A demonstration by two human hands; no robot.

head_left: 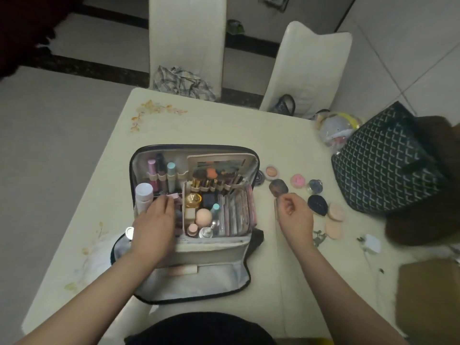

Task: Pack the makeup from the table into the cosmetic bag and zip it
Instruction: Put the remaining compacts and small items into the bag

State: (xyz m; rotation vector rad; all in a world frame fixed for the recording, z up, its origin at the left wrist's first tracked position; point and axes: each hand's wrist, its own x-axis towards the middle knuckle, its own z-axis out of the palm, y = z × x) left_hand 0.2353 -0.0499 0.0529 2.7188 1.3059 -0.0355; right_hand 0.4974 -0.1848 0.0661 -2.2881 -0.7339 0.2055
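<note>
My left hand (155, 219) reaches into the open cosmetic bag (193, 220) at its left compartment, fingers curled on a small pink item (173, 195), I judge to seat it there. My right hand (293, 212), just right of the bag, pinches something thin I cannot identify; the loose compacts (278, 187) and puffs (336, 211) lie on the worktop (224, 125) just beyond that hand.

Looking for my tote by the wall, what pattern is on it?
The tote is dark with a repeating pale chevron pattern, seen in the head view.
</note>
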